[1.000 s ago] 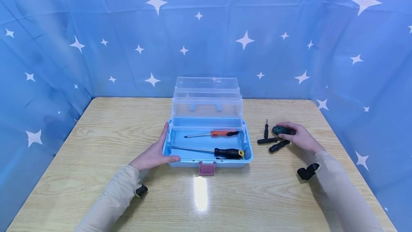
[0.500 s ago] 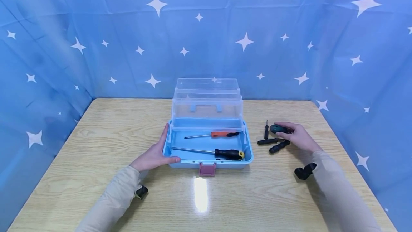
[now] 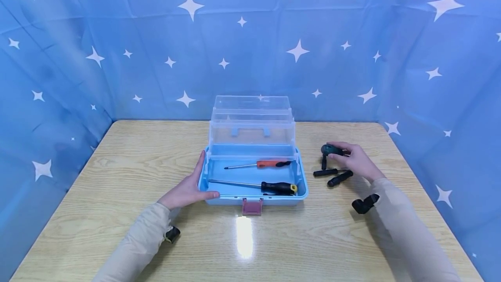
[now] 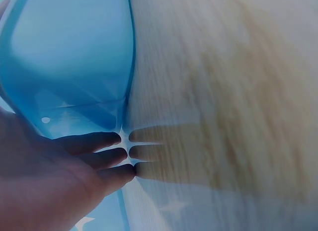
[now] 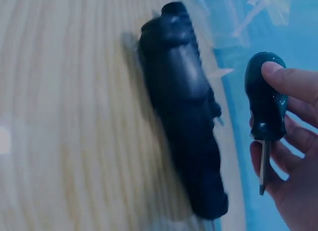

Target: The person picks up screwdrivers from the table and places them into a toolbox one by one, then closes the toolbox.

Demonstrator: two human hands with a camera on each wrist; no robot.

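My left hand [image 3: 187,189] rests against the left end of the light blue toolbox [image 3: 231,200], its thumb along the front rim. In the left wrist view the fingers [image 4: 97,159] lie straight beside the blue wall. My right hand [image 3: 359,162] pinches a stubby screwdriver [image 5: 266,94] by its dark green handle, its short flat blade pointing down in the right wrist view. Below that hand lie a black-handled screwdriver [image 3: 339,179], another black one [image 3: 325,172] and a small upright-lying one [image 3: 323,162], partly covered by the stubby screwdriver in the head view.
The toolbox's clear lid [image 3: 252,119] stands raised at the back, and a pink latch [image 3: 252,207] hangs in front. Inside lie an orange-handled screwdriver [image 3: 270,163] and a black-and-yellow one [image 3: 275,187]. A starry blue curtain [image 3: 250,47] encloses the wooden table [image 3: 148,151].
My right hand has moved left with the stubby screwdriver, from beyond the loose black screwdrivers to over the small one. The left hand has stayed on the toolbox.
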